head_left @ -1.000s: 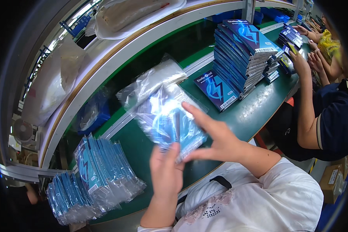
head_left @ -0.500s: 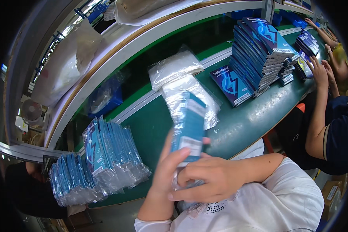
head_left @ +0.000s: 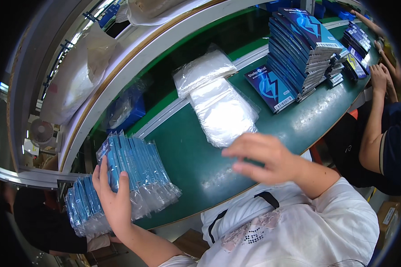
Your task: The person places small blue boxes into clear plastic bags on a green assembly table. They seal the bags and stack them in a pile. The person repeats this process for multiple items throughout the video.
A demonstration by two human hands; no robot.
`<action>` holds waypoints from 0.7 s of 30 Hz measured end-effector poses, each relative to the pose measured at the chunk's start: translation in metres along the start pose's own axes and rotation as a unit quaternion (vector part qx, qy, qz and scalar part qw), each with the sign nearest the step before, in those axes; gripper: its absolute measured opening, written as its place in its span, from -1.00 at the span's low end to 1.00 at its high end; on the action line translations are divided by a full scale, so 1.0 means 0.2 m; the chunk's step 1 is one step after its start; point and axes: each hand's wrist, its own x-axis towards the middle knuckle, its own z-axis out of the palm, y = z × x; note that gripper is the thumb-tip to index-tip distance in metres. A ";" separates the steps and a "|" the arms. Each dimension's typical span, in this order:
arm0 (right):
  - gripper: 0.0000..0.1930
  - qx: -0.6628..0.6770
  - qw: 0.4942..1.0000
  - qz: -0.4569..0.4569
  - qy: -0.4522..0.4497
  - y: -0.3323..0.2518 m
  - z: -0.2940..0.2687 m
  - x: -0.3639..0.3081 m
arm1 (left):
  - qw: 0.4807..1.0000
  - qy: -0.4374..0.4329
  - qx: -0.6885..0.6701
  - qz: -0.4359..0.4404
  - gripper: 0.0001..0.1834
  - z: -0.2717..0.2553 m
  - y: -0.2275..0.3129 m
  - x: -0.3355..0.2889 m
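Note:
My left hand [head_left: 113, 198] lies against a row of flat blue boxes in clear plastic bags [head_left: 136, 164], which lean side by side at the left of the table. Its fingers are stretched out, with the thumb apart. My right hand [head_left: 269, 160] is raised over the table's near edge, somewhat blurred, its fingers apart and nothing in them. Just beyond it is a pile of clear plastic bags [head_left: 225, 111]. Farther right stands a tall stack of flat blue boxes [head_left: 294, 53], and one more blue box [head_left: 271, 89] lies tilted against its left side.
A green table [head_left: 187, 155] curves across the view. Behind it run a metal rail and a shelf edge [head_left: 133, 49]. A blue bin [head_left: 131, 113] sits beyond the rail. At the far right, a co-worker's hands [head_left: 381, 78] are near more stacked boxes [head_left: 354, 62].
The bagged blue box that both hands held in front of me has gone to the row at the left with my left hand. My right hand has let go and moved up and right.

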 end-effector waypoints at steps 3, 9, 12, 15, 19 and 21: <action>-0.73 -0.127 0.988 0.043 0.072 0.10 -0.14 0.07 | 1.000 0.000 0.001 -0.002 -0.40 0.00 0.07 0.02; -0.48 -0.455 0.874 0.152 0.071 0.44 -0.28 -0.04 | 0.990 0.089 0.018 0.105 -0.39 0.00 0.17 -0.03; -0.38 -0.469 0.859 0.206 0.016 0.33 -0.21 -0.10 | 0.955 0.198 0.016 0.221 -0.55 0.04 0.30 -0.12; -0.32 -0.414 0.872 0.257 0.048 0.27 -0.23 -0.12 | 0.917 0.110 -0.137 0.359 -0.75 0.24 0.38 -0.21; -0.29 -0.489 0.837 0.226 0.098 0.40 -0.20 -0.11 | 0.918 -0.120 -0.142 0.351 -0.75 0.63 0.50 -0.18; -0.28 -0.497 0.829 0.248 0.063 0.37 -0.17 -0.11 | 0.924 -0.111 -0.080 0.357 -0.78 0.74 0.46 -0.15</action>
